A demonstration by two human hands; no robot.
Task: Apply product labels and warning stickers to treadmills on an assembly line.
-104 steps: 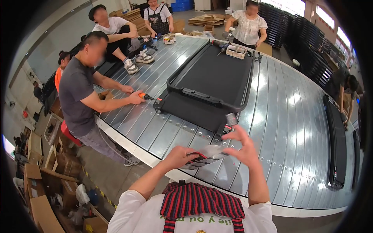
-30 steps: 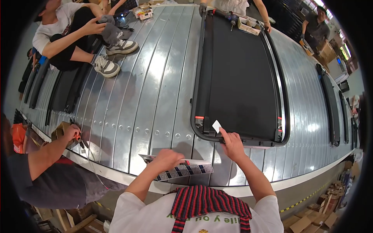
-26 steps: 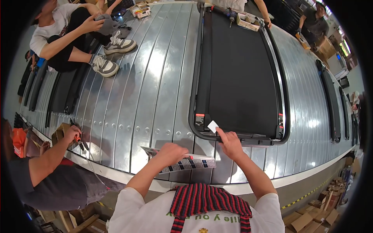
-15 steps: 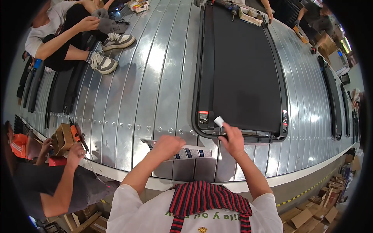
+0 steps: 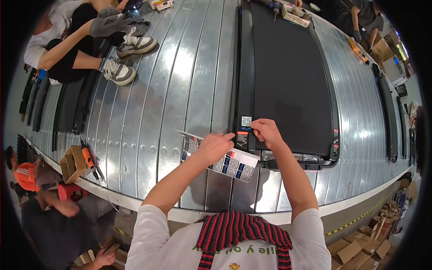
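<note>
My left hand (image 5: 215,148) is closed on a sheet of stickers (image 5: 231,168), which hangs below it with dark blue and code-printed labels showing. Its fingertips reach the side rail (image 5: 245,67) of a black treadmill (image 5: 290,85), beside a red-and-black warning label (image 5: 242,140). My right hand (image 5: 266,133) pinches the edge of a small sticker (image 5: 246,122) with a square code and blue lettering. That sticker lies at the rail's near end, just above the warning label. Whether it is pressed down fully, I cannot tell.
The treadmill rests on a slatted metal table (image 5: 180,90). To the left are an orange power screwdriver (image 5: 87,156) and a cardboard box (image 5: 72,164). A person's shoes (image 5: 119,72) rest on the table, far left. A parts box (image 5: 296,16) and drill (image 5: 274,8) are at the far end.
My right hand has brought the white sticker down onto the rail. My left hand has moved right and up with the sheet, which now faces up more. The treadmill appears shifted slightly right.
</note>
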